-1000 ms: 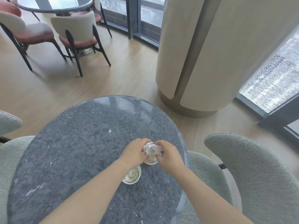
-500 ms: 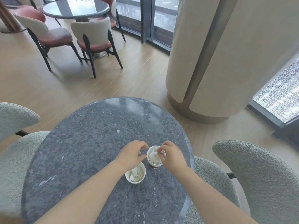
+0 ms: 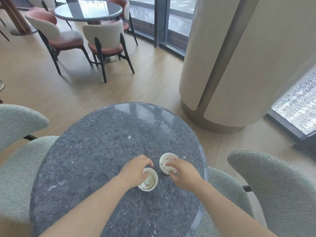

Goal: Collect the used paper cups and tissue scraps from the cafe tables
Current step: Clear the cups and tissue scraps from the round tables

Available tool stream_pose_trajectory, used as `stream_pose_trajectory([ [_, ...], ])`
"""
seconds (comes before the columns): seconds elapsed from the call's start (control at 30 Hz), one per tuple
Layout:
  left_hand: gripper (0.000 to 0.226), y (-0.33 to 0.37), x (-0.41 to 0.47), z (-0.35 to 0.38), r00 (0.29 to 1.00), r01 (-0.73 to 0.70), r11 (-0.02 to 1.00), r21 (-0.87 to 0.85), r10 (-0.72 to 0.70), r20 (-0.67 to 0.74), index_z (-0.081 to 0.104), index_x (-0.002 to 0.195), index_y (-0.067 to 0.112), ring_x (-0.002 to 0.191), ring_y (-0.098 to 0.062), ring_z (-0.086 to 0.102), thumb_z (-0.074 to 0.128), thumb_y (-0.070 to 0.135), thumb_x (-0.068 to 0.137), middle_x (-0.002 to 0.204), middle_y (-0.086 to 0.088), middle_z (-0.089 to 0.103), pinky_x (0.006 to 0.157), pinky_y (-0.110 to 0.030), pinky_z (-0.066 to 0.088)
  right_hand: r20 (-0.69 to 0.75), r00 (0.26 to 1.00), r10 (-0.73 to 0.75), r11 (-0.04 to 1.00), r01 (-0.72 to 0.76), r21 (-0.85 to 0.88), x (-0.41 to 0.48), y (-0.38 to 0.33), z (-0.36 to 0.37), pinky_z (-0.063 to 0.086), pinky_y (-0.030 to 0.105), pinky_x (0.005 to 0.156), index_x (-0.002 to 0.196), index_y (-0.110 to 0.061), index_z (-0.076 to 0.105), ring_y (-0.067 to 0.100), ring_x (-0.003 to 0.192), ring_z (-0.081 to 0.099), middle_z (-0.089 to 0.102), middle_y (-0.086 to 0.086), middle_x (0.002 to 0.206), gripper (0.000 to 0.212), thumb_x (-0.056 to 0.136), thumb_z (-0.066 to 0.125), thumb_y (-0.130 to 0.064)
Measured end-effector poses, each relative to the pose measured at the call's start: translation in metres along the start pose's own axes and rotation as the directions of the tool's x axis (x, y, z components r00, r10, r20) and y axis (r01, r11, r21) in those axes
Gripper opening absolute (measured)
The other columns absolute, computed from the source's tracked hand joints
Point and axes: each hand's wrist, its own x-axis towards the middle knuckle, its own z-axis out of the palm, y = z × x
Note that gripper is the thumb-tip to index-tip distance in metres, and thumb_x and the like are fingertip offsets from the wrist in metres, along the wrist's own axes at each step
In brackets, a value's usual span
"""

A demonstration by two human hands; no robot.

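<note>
Two white paper cups stand close together on the round grey marble table [image 3: 95, 151], near its right front edge. The left cup [image 3: 150, 181] holds crumpled tissue. My left hand [image 3: 135, 171] lies over its left rim with the fingers curled round the far side. The right cup [image 3: 164, 164] has a dark base and a tissue wad [image 3: 164, 163] stuffed inside. My right hand [image 3: 183, 173] grips it, fingers over the rim and thumb against the near wall. A tiny white scrap [image 3: 129, 137] lies mid-table.
Grey-green upholstered chairs flank the table, one on the left [image 3: 18, 124] and one on the right [image 3: 273, 182]. A thick cream column [image 3: 239, 65] rises beyond the table on the right. Another round table [image 3: 89, 10] with pink-seated chairs [image 3: 106, 41] stands far left by the windows.
Both hands pushed the tissue wad down into the right cup. My left hand then shifted back to the left cup, and my right hand settled around the right cup.
</note>
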Motion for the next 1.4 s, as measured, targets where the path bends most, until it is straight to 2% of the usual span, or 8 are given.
stream_pose_trajectory([
  [0.1,0.023,-0.002,-0.008,0.004,1.000,-0.010,1.000,-0.006,0.010,-0.009,0.058,0.107,0.026,0.106,-0.012,0.049,0.055,0.019,0.085,0.116,0.008,0.050,0.087,-0.031,0.045,0.087,0.996,-0.008,0.998,0.013,-0.061,-0.002,-0.004,-0.001,0.041,0.035,0.099,0.124,-0.027,0.053,0.013,0.130,0.039,0.054,-0.004,0.133,0.035,0.089,0.049,-0.026],
  [0.37,0.013,0.006,-0.024,0.015,0.999,-0.011,1.000,-0.025,0.010,-0.041,0.059,0.099,0.028,0.100,-0.010,0.053,0.054,0.029,0.087,0.103,0.010,0.057,0.084,-0.027,0.042,-0.016,0.999,-0.040,0.993,0.038,-0.111,-0.011,-0.007,0.000,0.049,0.038,0.080,0.119,-0.020,0.053,0.022,0.110,0.050,0.052,-0.004,0.124,0.037,0.084,0.055,-0.012],
  [0.7,0.016,0.019,-0.029,0.026,1.000,0.016,0.998,-0.062,-0.017,-0.023,0.052,0.083,0.031,0.082,-0.004,0.053,0.066,0.035,0.075,0.087,0.017,0.056,0.074,-0.029,0.047,-0.019,0.998,-0.062,0.993,0.059,-0.107,-0.018,-0.004,0.010,0.047,0.037,0.080,0.122,-0.019,0.048,0.023,0.111,0.047,0.049,-0.002,0.126,0.046,0.080,0.049,0.000],
  [0.87,0.022,0.020,-0.030,0.031,0.996,0.089,0.992,0.089,-0.090,0.015,0.059,0.099,0.032,0.094,-0.010,0.053,0.062,0.032,0.077,0.096,0.018,0.059,0.071,-0.022,0.039,-0.170,0.977,-0.130,0.966,0.086,-0.245,-0.019,0.006,0.006,0.028,0.041,0.107,0.119,-0.016,0.050,0.026,0.125,0.039,0.046,0.005,0.131,0.050,0.073,0.057,0.001],
  [0.93,0.022,0.022,-0.028,0.033,0.991,0.130,0.986,0.104,-0.134,0.028,0.061,0.101,0.031,0.101,-0.015,0.054,0.058,0.027,0.079,0.103,0.014,0.063,0.077,-0.025,0.042,-0.197,0.973,-0.121,0.964,0.068,-0.257,-0.018,0.008,0.005,0.030,0.040,0.106,0.119,-0.017,0.049,0.026,0.127,0.036,0.046,0.004,0.130,0.050,0.073,0.059,0.000],
  [1.1,0.024,0.027,-0.025,0.030,0.983,0.184,0.973,0.137,-0.182,-0.025,0.061,0.105,0.027,0.107,-0.023,0.054,0.051,0.022,0.083,0.110,0.005,0.064,0.082,-0.032,0.046,-0.060,0.993,-0.105,0.975,0.090,-0.204,-0.014,0.007,0.006,0.036,0.030,0.093,0.126,-0.015,0.045,0.024,0.117,0.043,0.052,0.005,0.123,0.047,0.081,0.050,-0.001],
  [1.27,0.025,0.027,-0.025,0.021,0.981,0.184,0.973,0.142,-0.174,-0.081,0.060,0.105,0.026,0.106,-0.024,0.055,0.049,0.020,0.084,0.109,0.002,0.065,0.082,-0.035,0.047,0.087,0.991,-0.101,0.937,0.124,-0.326,-0.006,0.002,0.008,0.027,0.034,0.103,0.130,-0.015,0.039,0.026,0.114,0.048,0.057,0.006,0.119,0.056,0.077,0.051,0.001],
  [1.4,0.025,0.028,-0.025,0.013,0.976,0.208,0.970,0.126,-0.196,-0.099,0.060,0.102,0.025,0.103,-0.023,0.056,0.051,0.019,0.080,0.106,0.002,0.065,0.078,-0.033,0.045,0.134,0.988,-0.073,0.922,0.118,-0.370,-0.002,-0.002,0.007,0.023,0.042,0.108,0.114,-0.016,0.051,0.028,0.112,0.049,0.056,0.006,0.117,0.043,0.077,0.050,0.005],
])
